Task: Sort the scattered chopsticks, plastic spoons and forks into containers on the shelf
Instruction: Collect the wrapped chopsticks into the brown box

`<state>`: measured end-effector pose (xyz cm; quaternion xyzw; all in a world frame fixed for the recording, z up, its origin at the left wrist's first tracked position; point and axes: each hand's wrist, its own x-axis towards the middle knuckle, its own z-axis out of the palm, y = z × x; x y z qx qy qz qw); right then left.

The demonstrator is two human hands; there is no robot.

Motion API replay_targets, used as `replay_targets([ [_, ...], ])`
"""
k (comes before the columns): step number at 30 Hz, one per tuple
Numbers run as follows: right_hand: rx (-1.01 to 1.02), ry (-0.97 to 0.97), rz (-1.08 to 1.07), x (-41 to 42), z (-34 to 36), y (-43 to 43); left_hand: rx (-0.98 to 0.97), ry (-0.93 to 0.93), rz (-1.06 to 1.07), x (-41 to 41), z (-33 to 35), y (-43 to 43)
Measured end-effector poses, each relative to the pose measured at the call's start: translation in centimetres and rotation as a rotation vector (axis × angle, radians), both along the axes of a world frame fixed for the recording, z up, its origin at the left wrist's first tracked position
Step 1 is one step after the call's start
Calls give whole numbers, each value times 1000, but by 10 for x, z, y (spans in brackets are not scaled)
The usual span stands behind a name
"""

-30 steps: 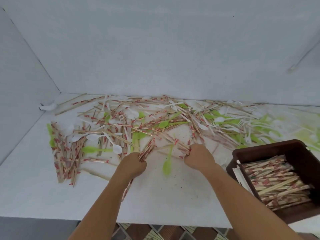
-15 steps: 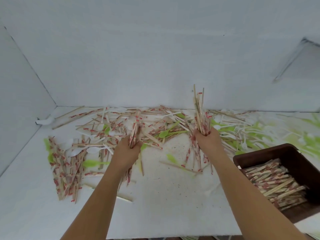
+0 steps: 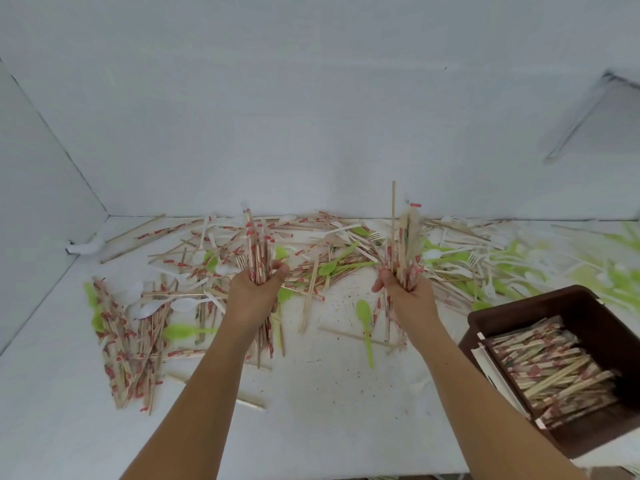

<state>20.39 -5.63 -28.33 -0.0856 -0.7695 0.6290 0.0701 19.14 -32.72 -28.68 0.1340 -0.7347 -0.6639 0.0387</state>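
Speckled white shelf (image 3: 329, 410) between plain white walls (image 3: 311, 98)

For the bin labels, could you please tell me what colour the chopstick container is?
The container is dark brown, best seen in the head view.

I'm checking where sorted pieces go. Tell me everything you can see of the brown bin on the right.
The brown bin is a dark, squarish, plastic-looking tub, open on top, standing upright on the white shelf at its near right, partly cut off by the frame. Inside lie wrapped chopsticks, roughly parallel, with a white strip along the left wall. Nothing else touches it.
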Motion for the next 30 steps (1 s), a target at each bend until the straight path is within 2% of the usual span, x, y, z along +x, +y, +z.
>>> replay_targets([
  [8,-216,66,114,13,1,-13,-97,165,-77,20,16,22],
  [11,-306,107,132,20,-7,-22,-111,190,-66,28,7,34],
  [14,-331,61,135,22,-26,-34,-105,178,-86,35,-7,47],
  [17,-296,-9,160,25,-47,-42,-113,184,-101,40,-24,53],
  [23,-231,3,217,30,-65,-35,-121,194,-147,44,-41,54],
  [26,-192,-111,194,28,-77,-45,-115,147,-186,45,-62,56],
  [30,8,-244,257,27,-86,-62,-120,105,-175,50,-75,60],
])
